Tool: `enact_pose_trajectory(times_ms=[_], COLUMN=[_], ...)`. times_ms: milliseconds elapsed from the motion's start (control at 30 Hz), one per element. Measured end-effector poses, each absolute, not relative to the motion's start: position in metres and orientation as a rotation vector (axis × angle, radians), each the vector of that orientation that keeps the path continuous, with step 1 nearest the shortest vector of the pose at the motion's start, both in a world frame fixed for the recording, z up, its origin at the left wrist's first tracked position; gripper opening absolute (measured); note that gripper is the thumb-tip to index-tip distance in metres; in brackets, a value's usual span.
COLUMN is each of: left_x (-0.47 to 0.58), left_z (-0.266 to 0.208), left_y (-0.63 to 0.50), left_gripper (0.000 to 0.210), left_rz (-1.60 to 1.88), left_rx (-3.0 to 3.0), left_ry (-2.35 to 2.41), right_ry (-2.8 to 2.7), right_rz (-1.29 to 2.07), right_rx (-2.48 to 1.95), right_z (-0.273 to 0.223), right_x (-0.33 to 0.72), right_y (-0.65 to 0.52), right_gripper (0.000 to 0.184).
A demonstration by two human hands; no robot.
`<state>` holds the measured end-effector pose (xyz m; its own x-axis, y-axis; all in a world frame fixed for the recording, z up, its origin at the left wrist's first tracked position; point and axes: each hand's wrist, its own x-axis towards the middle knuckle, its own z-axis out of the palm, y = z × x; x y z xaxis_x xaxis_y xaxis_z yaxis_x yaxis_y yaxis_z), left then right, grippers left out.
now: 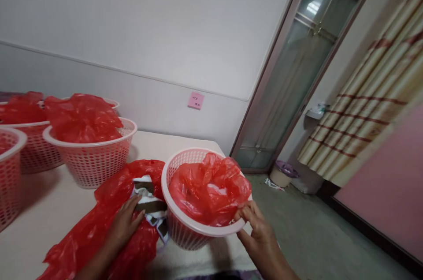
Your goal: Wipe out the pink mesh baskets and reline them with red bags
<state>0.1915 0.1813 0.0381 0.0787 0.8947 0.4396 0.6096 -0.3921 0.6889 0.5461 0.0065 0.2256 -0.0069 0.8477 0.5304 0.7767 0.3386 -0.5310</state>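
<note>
- Right now my right hand (261,231) pinches the near rim of the basket (185,222), thumb and fingers closed on the plastic edge, tipping it slightly up off the surface (42,209).
- My left hand (127,222) lies on the loose red bag (109,222) beside the basket, fingers pressed down together on the striped stuff (148,203) showing through the bag's opening; it grips nothing that I can make out.
- As I judge it, this basket is already lined: a crumpled red liner (209,192) sits inside, bunched above the rim rather than smoothed over it.
- Two lined baskets (90,156) stand near the far left edge, with another at the left edge, so most of the row looks done.
- What seems left is the flat bag and its contents, lying at the near edge, touching the basket's left side.
- The basket is pale pink, round and perforated; it sits at the near right corner of the surface.
</note>
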Motion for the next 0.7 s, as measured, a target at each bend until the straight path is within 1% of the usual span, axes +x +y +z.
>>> enact_pose_trajectory(times_ms=[133, 233, 333, 400, 433, 467, 500, 567, 633, 700], left_x=[0.193, 0.208, 0.237, 0.261, 0.273, 0.283, 0.293, 0.310, 0.322, 0.330], left_z=[0.088, 0.145, 0.206, 0.241, 0.255, 0.266, 0.276, 0.287, 0.291, 0.290], left_y=[0.171, 0.151, 0.125, 0.111, 0.107, 0.105, 0.104, 0.108, 0.117, 0.125], left_gripper=[0.045, 0.047, 0.044, 0.046, 0.049, 0.052, 0.056, 0.061, 0.061, 0.060], left_rz=[1.249, 1.356, 1.446, 1.371, 1.257, 1.056, 0.919, 0.671, 0.555, 0.502], left_rx=[1.914, 1.853, 1.935, 2.094, 2.174, 2.263, 2.344, 2.437, 2.453, 2.429], left_ry=[1.480, 1.450, 1.258, 1.133, 1.099, 1.070, 1.074, 1.097, 1.141, 1.185], right_ry=[-1.870, -1.889, -1.865, -1.840, -1.830, -1.824, -1.824, -1.846, -1.891, -1.940], right_rz=[0.211, 0.251, 0.256, 0.221, 0.196, 0.171, 0.144, 0.066, 0.001, 0.012], right_rx=[-1.450, -1.462, -1.457, -1.485, -1.514, -1.555, -1.604, -1.691, -1.773, -1.833], right_z=[0.241, 0.254, 0.258, 0.259, 0.260, 0.262, 0.265, 0.274, 0.288, 0.299], right_x=[0.553, 0.563, 0.568, 0.571, 0.572, 0.574, 0.576, 0.579, 0.583, 0.583], right_y=[0.002, 0.000, 0.000, 0.003, 0.005, 0.008, 0.011, 0.020, 0.032, 0.046], right_gripper=[0.005, 0.016, 0.016, 0.015, 0.017, 0.019, 0.022, 0.036, 0.055, 0.074])
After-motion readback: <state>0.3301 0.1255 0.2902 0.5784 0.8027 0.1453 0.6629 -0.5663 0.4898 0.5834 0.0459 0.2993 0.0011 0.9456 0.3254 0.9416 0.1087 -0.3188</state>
